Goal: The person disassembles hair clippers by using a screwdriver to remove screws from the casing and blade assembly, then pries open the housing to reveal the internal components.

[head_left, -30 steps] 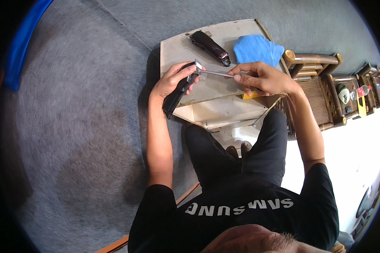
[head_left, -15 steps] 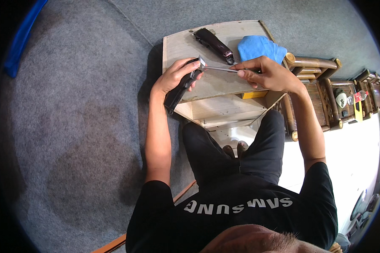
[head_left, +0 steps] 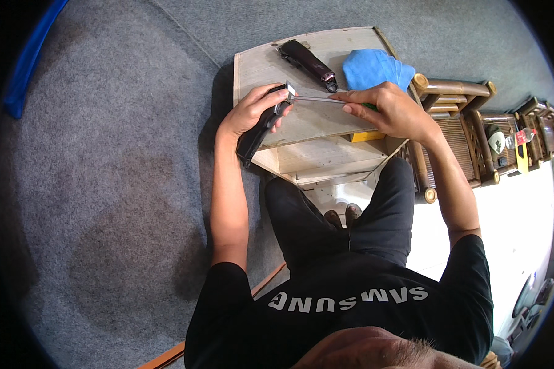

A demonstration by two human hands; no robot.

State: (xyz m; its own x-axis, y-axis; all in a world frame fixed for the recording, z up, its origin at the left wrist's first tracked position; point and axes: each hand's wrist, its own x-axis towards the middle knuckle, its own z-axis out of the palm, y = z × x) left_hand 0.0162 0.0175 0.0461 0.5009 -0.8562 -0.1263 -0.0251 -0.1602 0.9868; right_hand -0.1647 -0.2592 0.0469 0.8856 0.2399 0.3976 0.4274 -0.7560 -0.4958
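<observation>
My left hand (head_left: 254, 112) is closed around a black hair clipper (head_left: 252, 140), held at a slant with its metal blade head (head_left: 291, 91) up. My right hand (head_left: 389, 111) grips a screwdriver (head_left: 319, 99) by its handle, which the fingers mostly cover; a bit of green shows between them. The thin metal shaft points left and its tip meets the clipper at the blade end. A second, dark maroon clipper (head_left: 308, 64) lies on the wooden table top (head_left: 261, 64) beyond my hands. Right of it rests a folded blue cloth (head_left: 377, 69).
Below the table top is an open shelf (head_left: 317, 161) with a yellow object (head_left: 367, 136) in it. Bamboo furniture (head_left: 452, 98) stands close on the right, a plastic bottle (head_left: 522, 138) lying on it. Grey carpet (head_left: 117, 154) spreads to the left. My knees are under the near edge.
Both hands stay nearly in place, with the screwdriver still against the clipper. The right hand has turned slightly, and more green of the handle shows. The view has shifted a little.
</observation>
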